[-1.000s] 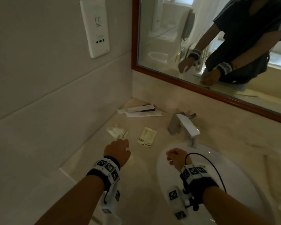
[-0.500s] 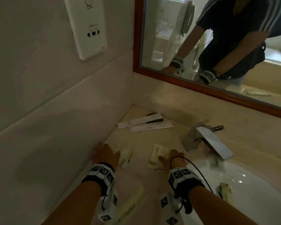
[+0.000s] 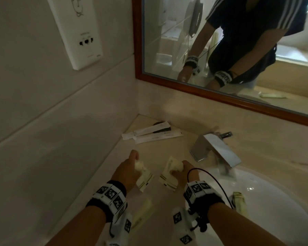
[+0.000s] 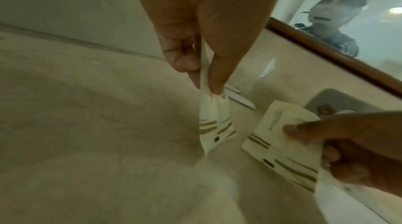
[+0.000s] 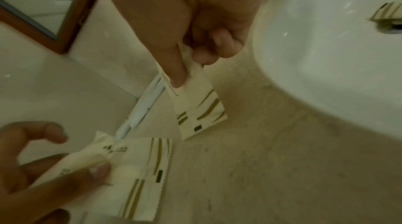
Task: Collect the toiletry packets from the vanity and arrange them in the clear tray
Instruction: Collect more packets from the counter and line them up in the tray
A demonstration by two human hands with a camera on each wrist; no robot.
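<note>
My left hand point(image 3: 132, 167) pinches a cream toiletry packet with gold stripes point(image 3: 144, 176) by its upper end; in the left wrist view that packet point(image 4: 215, 124) hangs from the left hand point(image 4: 204, 79) just above the beige vanity. My right hand point(image 3: 182, 168) pinches a second striped packet point(image 3: 168, 176), which in the right wrist view point(image 5: 200, 105) hangs from thumb and fingers of the right hand point(image 5: 189, 67). Two long white packets point(image 3: 149, 134) lie in the back corner. Another cream packet point(image 3: 239, 203) lies in the sink. No clear tray is in view.
A chrome faucet point(image 3: 215, 150) stands right of my hands, over the white sink basin point(image 3: 283, 210). One more pale packet point(image 3: 142, 210) lies on the vanity near my left wrist. The tiled wall and a wood-framed mirror point(image 3: 220, 96) close the corner.
Half a second ago both hands lay on the two packets on the vanity. Now each hand pinches its packet, and both packets are raised off the surface.
</note>
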